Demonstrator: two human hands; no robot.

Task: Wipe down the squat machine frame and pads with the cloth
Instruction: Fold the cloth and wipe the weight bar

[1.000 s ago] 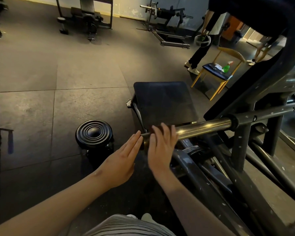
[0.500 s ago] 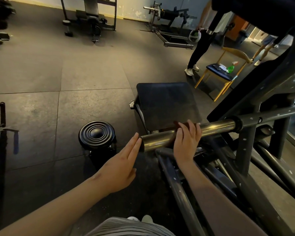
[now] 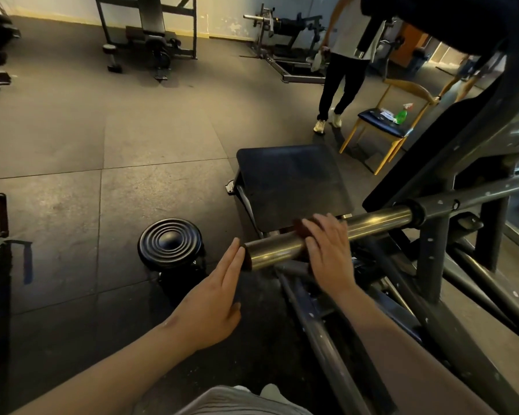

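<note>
Squat machine frame (image 3: pixel 432 259): dark painted tubing, paint chipped in pale spots. A brass-toned bar (image 3: pixel 372 224) juts from it toward me, glossy with lengthwise highlights, its free end dark. Beyond the bar sits the black pad (image 3: pixel 291 184), flat, matte and squarish.

Cloth (image 3: pixel 300 227): a small dark reddish-brown patch on top of the bar, showing just past my fingertips. It is blurred, so I cannot tell its folds.

My right hand (image 3: pixel 330 253) lies across the bar near its free end, fingers laid over the top and pressing on the cloth, not wrapped round the bar. My left hand (image 3: pixel 213 301) is flat with fingers straight and together, tips touching the bar's end face. The two hands are apart, with the bar's end section between them.

Left of the bar's end stands a round black ribbed stool (image 3: pixel 170 242).
</note>
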